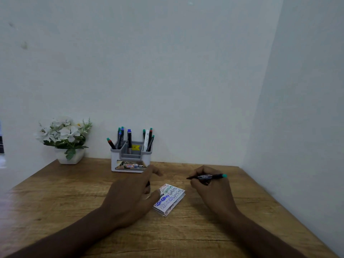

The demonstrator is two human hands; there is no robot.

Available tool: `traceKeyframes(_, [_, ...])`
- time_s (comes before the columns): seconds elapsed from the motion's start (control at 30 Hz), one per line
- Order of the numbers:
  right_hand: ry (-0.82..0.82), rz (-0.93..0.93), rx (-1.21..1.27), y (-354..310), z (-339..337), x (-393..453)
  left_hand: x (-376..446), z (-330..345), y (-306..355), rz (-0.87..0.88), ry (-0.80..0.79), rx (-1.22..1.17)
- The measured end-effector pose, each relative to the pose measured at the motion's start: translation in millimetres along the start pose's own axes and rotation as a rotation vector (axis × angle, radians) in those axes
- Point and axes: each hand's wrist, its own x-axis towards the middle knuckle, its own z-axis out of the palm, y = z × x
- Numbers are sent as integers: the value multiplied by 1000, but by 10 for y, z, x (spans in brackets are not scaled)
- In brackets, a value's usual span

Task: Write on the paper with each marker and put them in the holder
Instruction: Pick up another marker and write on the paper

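Risk first: the marker point(207, 176) in the right hand point(210, 185) lies nearly level, dark tip toward the left, teal end toward the right. Whether the tip is capped cannot be told. If bare, it could streak the bench point(55, 192) or a finger on the way to the holder point(130, 157). The holder's side compartments are already crowded with markers, so a careless drop-in may jam or tip one out.

Right hand: fingers curled round the marker, above the bench and just right of the paper point(170, 199).

Left hand point(130, 196): fingers loosely spread, thumb side touching or just over the paper's left edge; something dark shows under the fingers, too hidden to name.

Paper: small folded pad, mid-bench, between the hands, covered with coloured scribbles. If the left hand lifts, the pad may skid under the pen.

Holder: at the bench's far edge against the wall, beyond the left hand. Flower pot point(69, 155) at the far left corner.
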Motion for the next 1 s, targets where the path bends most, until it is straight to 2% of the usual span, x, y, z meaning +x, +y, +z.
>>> traceKeyframes(0.13, [-87, 30, 79, -53, 15, -41, 8, 2, 26, 19, 50, -102])
traceKeyframes(0.23, [-148, 77, 92, -59, 52, -58, 24, 37, -14, 31, 22, -182])
traceKeyframes(0.47, [-193, 167, 418, -96, 120, -91, 79, 162, -118, 147, -22, -240])
traceKeyframes(0.67, [-202, 166, 449, -124, 97, -124, 96, 167, -162, 86, 45, -248])
traceKeyframes(0.8, [-167, 106, 528, -140, 52, -109, 104, 170, -207, 48, 41, -441])
traceKeyframes(1.0, [-233, 191, 746, -168, 64, -114, 120, 166, -254, 143, 127, -292])
